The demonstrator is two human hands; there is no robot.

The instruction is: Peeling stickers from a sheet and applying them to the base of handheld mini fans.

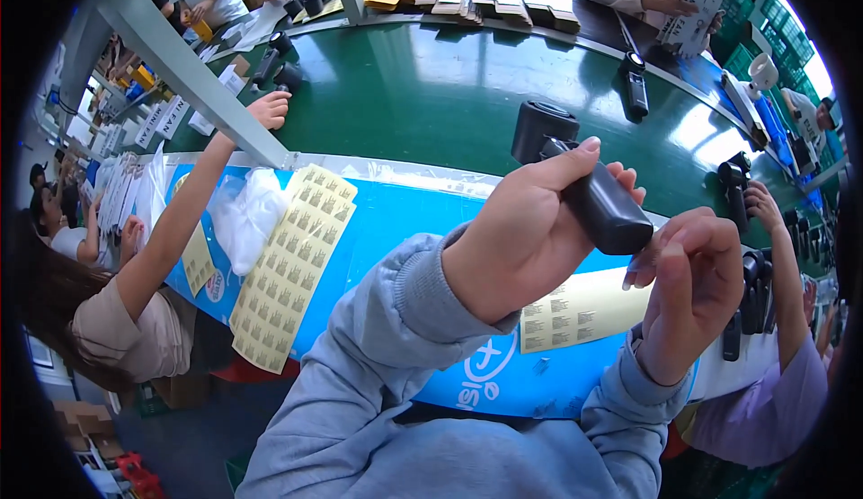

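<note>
Green conveyor belt (pixel 431 94) behind; a black handheld device (pixel 584 184) slants from upper left to lower right — left hand (pixel 521 238) clamped round it, right hand (pixel 692 283) fingertips pinched together at its lower end.

Head-worn fisheye looks steeply down, close over the green conveyor (pixel 431 94).

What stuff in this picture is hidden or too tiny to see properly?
All in the head view:
- Black device: its middle is covered by the left hand.
- Right hand: whatever its curled fingertips pinch is hidden by the fingers.
- Pale label sheet: print too small; the hands hide part.
- Yellow sticker sheets: pictures too tiny.
</note>
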